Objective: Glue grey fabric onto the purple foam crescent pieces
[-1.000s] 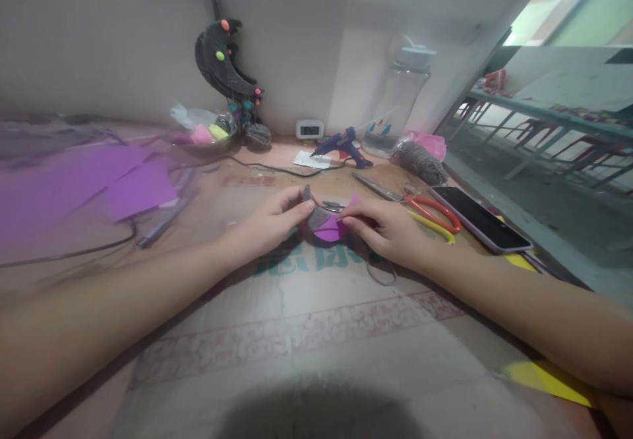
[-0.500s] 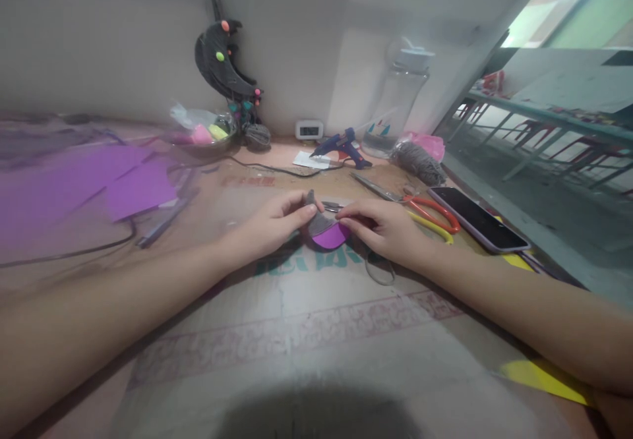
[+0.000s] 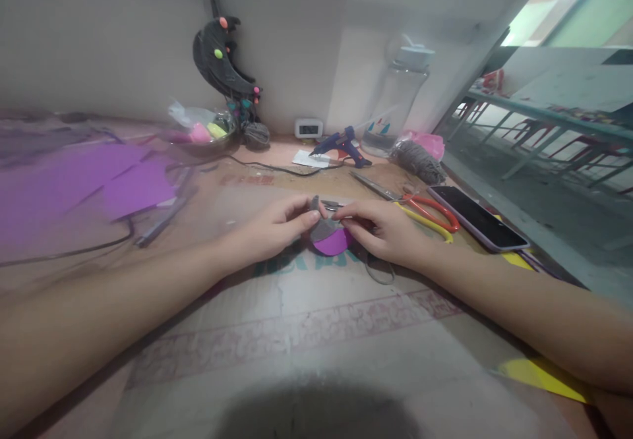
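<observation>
Between my hands is a small purple paper piece point(image 3: 333, 243) with a rounded lower edge, its upper part covered in grey yarn point(image 3: 322, 229). My left hand point(image 3: 283, 227) is closed on the grey-covered end, thumb in front. On the opposite side, my right hand point(image 3: 383, 228) pinches at the piece's upper right edge. The pinched fingertips hide whether they hold the paper or a strand of yarn. Below the right hand a loop of grey yarn point(image 3: 380, 271) hangs down to the table. A small metal tool point(image 3: 330, 205) lies just behind the fingertips.
Orange-and-yellow-handled scissors point(image 3: 431, 213) and a phone point(image 3: 477, 218) lie to the right. A blue glue gun point(image 3: 342, 144), a clear bottle point(image 3: 395, 103) and a grey yarn ball point(image 3: 419, 162) stand behind. Purple sheets point(image 3: 141, 188) cover the left; a dark crescent ornament point(image 3: 217, 57) hangs on the wall.
The purple piece has tilted and dropped slightly, showing more purple below the grey. My left hand has shifted a little right and down; the right hand has barely moved.
</observation>
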The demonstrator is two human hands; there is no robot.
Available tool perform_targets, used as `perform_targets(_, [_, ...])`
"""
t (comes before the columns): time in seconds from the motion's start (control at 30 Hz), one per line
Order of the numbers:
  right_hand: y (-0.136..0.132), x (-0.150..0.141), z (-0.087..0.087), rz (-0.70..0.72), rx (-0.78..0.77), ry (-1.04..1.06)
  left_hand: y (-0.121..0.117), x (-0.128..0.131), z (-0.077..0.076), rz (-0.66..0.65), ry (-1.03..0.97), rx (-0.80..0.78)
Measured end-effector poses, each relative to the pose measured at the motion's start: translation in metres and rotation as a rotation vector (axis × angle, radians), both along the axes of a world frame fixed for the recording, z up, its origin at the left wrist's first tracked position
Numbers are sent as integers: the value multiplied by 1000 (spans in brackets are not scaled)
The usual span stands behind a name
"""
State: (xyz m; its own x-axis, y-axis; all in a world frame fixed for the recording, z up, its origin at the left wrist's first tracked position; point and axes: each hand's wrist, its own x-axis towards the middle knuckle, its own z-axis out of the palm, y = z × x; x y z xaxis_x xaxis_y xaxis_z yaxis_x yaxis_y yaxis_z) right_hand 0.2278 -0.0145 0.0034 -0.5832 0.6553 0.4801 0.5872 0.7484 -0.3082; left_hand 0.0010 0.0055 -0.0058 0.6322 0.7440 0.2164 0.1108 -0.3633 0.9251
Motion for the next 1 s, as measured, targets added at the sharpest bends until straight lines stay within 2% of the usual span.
perform_targets(0.2, [-1, -2, 4, 81, 8, -74, -4, 2, 4, -15, 9, -2])
perform_targets(0.43, [-1, -3, 3, -1, -21, -3, -7, 0, 1, 108, -154, 44])
perform_targets(0.7, [0, 0, 3, -50, -17, 126, -19, -2, 7, 128, 151, 378])
perform_targets(1.0, [-1, 0, 3, -48, -25, 109, -17, -4, 4, 159, 154, 386])
